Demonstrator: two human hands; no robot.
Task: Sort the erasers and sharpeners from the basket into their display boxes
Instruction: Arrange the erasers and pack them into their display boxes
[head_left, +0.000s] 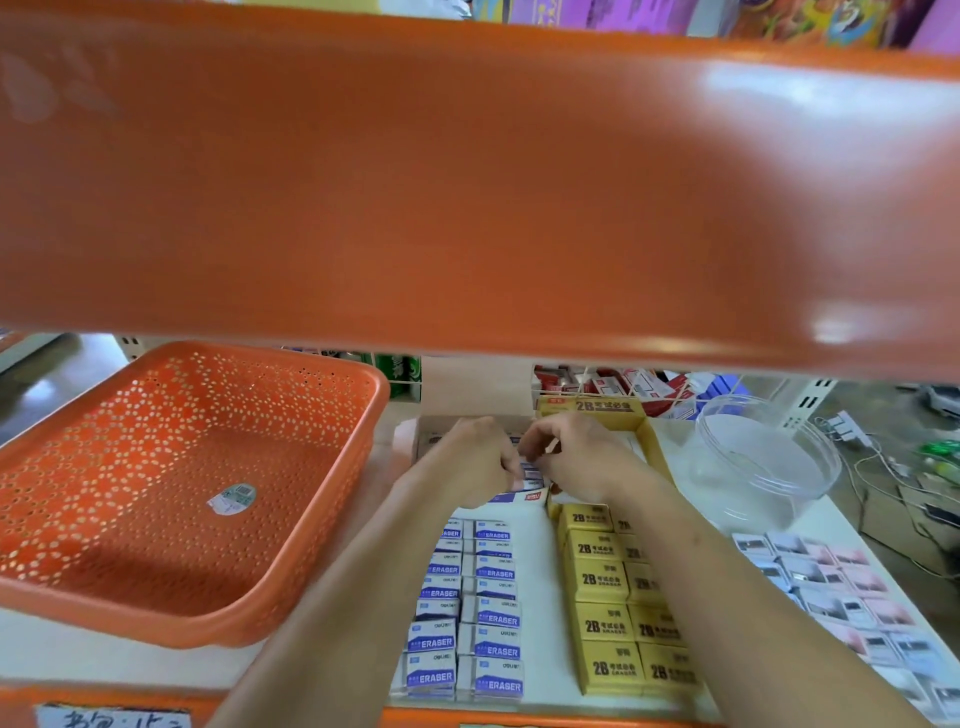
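Nearest me on the white shelf (545, 623) lie rows of blue-and-white erasers (467, 613), with yellow 2B erasers (618, 603) just to their right and blurred pink and pale packs (841, 587) further right. Beyond those rows my left hand (478, 462) and right hand (576, 452) meet, each grip curled and pinching the held eraser (531, 473) between them. The orange basket (156, 613) sits left, a clear tub (769, 457) far right.

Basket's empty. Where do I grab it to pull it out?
Grip the basket by its thick near rim, from the front: its lip faces you, and the upper shelf may block reaching from above. Left hand and right hand hold an eraser.
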